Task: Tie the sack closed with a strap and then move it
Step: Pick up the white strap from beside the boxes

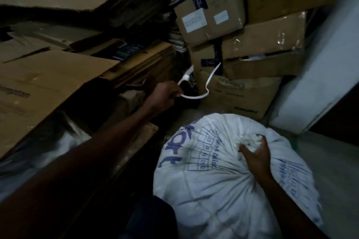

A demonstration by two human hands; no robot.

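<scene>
Head view, dim storeroom. My right hand (255,158) is clenched on the gathered mouth of the white sack (223,180), which sits on the floor at lower right, full and rounded, with blue print across its cloth. The bunched fabric pokes out above my fingers (262,142). My left hand (165,96) is stretched out well apart from the sack, toward the stacks, closed on a thin white strap (202,91). The strap's long end curls up and to the right in the air in front of the cardboard boxes (242,31), and its short end sticks up to the left of that. Flattened cardboard sheets (48,83) lie piled along the left. A pale wall (330,64) borders the scene at right, beside the boxes.
</scene>
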